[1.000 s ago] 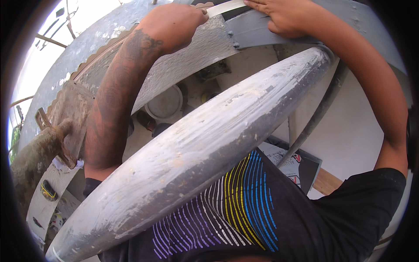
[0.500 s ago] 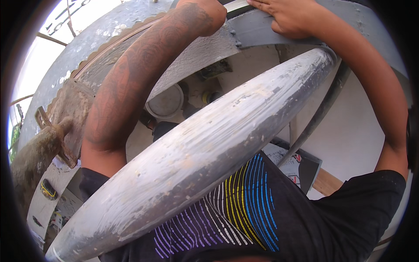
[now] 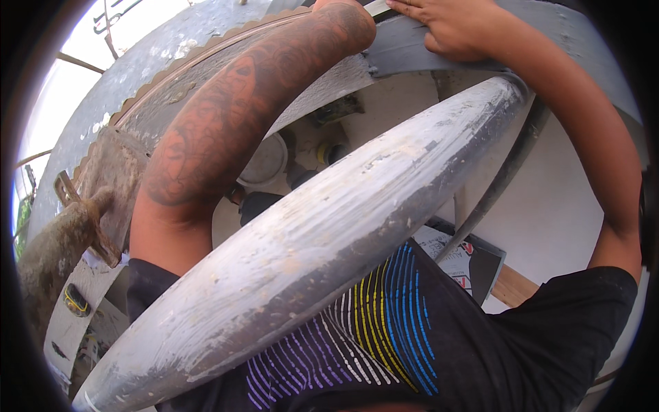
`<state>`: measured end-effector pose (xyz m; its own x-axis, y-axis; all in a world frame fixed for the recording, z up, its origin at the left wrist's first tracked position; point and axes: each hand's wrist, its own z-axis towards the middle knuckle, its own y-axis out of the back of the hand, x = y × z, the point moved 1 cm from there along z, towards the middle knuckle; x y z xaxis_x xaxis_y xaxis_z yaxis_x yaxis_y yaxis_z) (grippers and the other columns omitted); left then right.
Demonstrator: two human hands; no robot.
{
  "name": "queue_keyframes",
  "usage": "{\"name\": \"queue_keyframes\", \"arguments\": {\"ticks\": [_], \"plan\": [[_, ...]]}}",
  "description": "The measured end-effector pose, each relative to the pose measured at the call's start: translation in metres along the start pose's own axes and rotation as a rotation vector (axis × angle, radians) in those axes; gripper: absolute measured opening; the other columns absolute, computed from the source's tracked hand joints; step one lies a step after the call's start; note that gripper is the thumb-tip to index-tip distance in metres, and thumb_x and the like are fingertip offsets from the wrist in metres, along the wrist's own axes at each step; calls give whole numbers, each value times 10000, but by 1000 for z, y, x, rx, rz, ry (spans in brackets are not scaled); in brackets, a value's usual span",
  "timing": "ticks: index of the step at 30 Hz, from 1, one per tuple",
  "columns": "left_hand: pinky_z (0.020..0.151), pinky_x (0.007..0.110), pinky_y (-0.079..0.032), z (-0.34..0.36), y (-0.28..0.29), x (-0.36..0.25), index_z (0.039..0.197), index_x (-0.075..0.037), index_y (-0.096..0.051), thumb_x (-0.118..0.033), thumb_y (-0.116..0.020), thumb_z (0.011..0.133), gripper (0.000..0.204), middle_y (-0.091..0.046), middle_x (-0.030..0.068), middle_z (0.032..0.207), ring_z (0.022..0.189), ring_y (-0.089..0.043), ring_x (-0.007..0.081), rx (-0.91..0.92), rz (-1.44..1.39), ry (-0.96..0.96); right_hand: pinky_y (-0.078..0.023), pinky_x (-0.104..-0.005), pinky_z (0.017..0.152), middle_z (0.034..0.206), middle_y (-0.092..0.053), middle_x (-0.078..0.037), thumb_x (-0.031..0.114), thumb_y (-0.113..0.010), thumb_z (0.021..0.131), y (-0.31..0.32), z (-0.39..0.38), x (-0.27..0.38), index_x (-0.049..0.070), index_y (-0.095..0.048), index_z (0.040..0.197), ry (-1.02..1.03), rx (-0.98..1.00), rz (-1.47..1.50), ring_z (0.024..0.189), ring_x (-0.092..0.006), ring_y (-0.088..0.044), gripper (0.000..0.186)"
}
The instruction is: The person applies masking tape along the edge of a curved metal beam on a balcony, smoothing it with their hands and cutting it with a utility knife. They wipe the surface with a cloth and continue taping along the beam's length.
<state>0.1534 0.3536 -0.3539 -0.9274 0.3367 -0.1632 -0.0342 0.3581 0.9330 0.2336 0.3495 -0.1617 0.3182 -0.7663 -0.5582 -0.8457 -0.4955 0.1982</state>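
Note:
My right hand (image 3: 458, 29) lies at the top of the view on a smooth grey curved band (image 3: 425, 51). Its fingers stretch leftward, close together, with the tips by a thin pale strip (image 3: 377, 7). Left of it, the upper edge cuts off my left hand (image 3: 345, 7). The wrist is bent, the fingers do not show, and whatever they hold or touch is hidden. Below both hands a thick grey pole (image 3: 302, 247), streaked with white, slants across my chest from lower left to upper right. A rough whitish surface (image 3: 329, 87) adjoins the band beside my left forearm.
A rusty scaffold clamp (image 3: 96, 213) grips a crusted tube at the left. Below it rests a yellow-and-black tape measure (image 3: 77, 300). Under the pole are a round pale bucket (image 3: 264, 161), a dark bar (image 3: 504, 172), a printed grey package (image 3: 473, 261) and a wooden plank (image 3: 515, 286).
My left forearm and wrist have shifted right, toward my right hand. The right hand stays nearly in place, and the pole has not moved.

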Motion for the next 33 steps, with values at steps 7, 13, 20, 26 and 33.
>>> {"name": "queue_keyframes", "arguments": {"ticks": [7, 13, 20, 26, 33], "plan": [[872, 413, -619, -1, 4, -8, 1183, -207, -872, -263, -795, 936, 265, -846, 50, 1175, 1089, -808, 232, 77, 51, -14, -69, -511, 1403, 1838, -264, -94, 323, -339, 1085, -7, 1, 0, 17, -297, 1735, -3, -3, 21, 1716, -247, -161, 720], [878, 439, -616, 6, 1, -13, 1212, -225, -870, -261, -780, 955, 274, -842, 36, 1208, 1122, -799, 209, 50, 17, 30, -64, -514, 1403, 1838, -267, -85, 331, -354, 1084, -4, 3, 0, 20, -302, 1734, -11, 33, 23, 1718, -243, -155, 723], [878, 433, -618, 20, -6, -13, 1216, -260, -869, -259, -780, 956, 275, -841, 23, 1220, 1124, -800, 208, 58, 11, 36, -65, -516, 1404, 1840, -262, -82, 343, -350, 1090, 1, -3, 1, 26, -298, 1737, -5, 19, 8, 1718, -244, -148, 722], [878, 424, -620, 20, -6, -15, 1214, -256, -869, -257, -783, 958, 271, -840, 30, 1224, 1126, -799, 200, 33, 19, 50, -67, -520, 1404, 1839, -262, -83, 354, -344, 1093, -8, 4, 0, 25, -290, 1739, -8, 22, 21, 1718, -247, -151, 727], [853, 392, -620, 29, -10, -17, 1179, -245, -880, -231, -781, 960, 241, -847, 12, 1197, 1104, -804, 172, 44, 7, 47, -73, -524, 1403, 1836, -271, -90, 340, -339, 1088, -8, 3, 0, 18, -307, 1732, 1, -8, 33, 1716, -256, -159, 720]]}}
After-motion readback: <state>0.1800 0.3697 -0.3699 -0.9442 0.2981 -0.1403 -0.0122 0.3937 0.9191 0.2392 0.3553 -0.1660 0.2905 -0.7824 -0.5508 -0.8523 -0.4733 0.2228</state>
